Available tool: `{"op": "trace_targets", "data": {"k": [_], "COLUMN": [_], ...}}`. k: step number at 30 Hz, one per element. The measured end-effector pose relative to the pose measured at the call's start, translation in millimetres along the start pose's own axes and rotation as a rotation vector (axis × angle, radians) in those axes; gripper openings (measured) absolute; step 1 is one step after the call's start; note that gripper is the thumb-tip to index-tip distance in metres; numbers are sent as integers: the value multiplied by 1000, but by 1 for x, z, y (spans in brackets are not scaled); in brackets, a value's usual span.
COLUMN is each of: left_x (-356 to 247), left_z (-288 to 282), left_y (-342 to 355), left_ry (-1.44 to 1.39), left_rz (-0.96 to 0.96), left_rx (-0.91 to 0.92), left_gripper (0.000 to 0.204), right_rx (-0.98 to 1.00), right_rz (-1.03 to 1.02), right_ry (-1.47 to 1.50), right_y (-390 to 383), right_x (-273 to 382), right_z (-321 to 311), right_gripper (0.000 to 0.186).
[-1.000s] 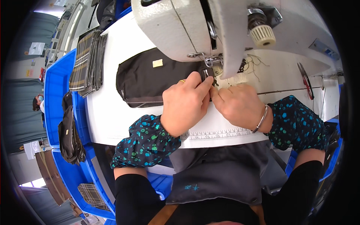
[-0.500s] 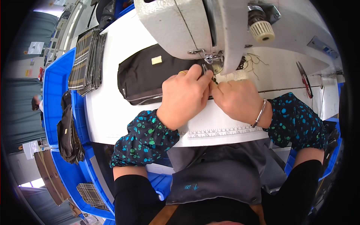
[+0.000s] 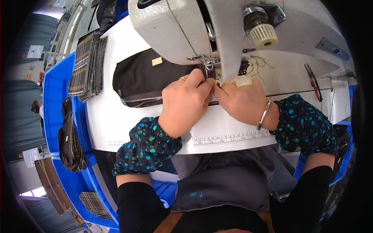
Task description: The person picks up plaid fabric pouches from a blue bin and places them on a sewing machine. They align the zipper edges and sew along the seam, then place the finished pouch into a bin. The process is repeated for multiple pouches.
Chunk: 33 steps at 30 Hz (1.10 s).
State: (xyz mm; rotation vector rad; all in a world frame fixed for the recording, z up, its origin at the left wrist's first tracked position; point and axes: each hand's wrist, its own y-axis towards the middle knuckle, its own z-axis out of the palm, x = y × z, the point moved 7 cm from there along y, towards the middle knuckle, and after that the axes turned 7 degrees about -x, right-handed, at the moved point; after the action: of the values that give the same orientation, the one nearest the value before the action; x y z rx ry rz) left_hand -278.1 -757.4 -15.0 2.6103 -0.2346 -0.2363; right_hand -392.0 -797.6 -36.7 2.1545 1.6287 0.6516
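Note:
A black fabric pouch (image 3: 140,79) with a pale label and a metal zipper (image 3: 145,102) lies on the white sewing table, its right end under the sewing machine (image 3: 175,31). Just in front of the presser foot (image 3: 211,64), my left hand (image 3: 185,101) pinches the pouch's zipper end between thumb and fingers. My right hand (image 3: 243,99) meets it there, its fingertips closed on the same end of the pouch. What exactly lies between the fingertips is mostly hidden. A silver bangle circles my right wrist.
Red-handled thread snips (image 3: 314,82) lie on the table at the right. Loose thread ends (image 3: 261,66) trail behind the machine's needle area. At the left, plaid fabric pieces (image 3: 87,66) are stacked by blue bins (image 3: 58,101), and dark pouches (image 3: 70,136) hang over a bin edge. A printed ruler (image 3: 233,139) runs along the front edge.
The pouch and both hands appear slightly farther left in the picture, as does the machine, so the view has shifted. My fingers stay closed together at the zipper end, below the presser foot.

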Motion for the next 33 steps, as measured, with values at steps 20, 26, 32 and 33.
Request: {"op": "trace_targets", "data": {"k": [20, 26, 32, 33], "left_x": [4, 4, 2, 3], "left_z": [0, 1, 1, 1], "left_y": [6, 12, 12, 12], "left_ry": [5, -55, -63, -58], "left_rz": [-59, -66, -113, -123], "left_rx": [62, 92, 167, 189], "left_gripper": [29, 28, 29, 29], "right_rx": [39, 23, -14, -19], "right_rz": [29, 14, 4, 8], "right_ry": [-76, -129, -102, -86], "right_y": [2, 2, 3, 3], "right_x": [-7, -14, -19, -19], "right_z": [6, 8, 9, 8], "right_gripper": [25, 33, 17, 16]}}
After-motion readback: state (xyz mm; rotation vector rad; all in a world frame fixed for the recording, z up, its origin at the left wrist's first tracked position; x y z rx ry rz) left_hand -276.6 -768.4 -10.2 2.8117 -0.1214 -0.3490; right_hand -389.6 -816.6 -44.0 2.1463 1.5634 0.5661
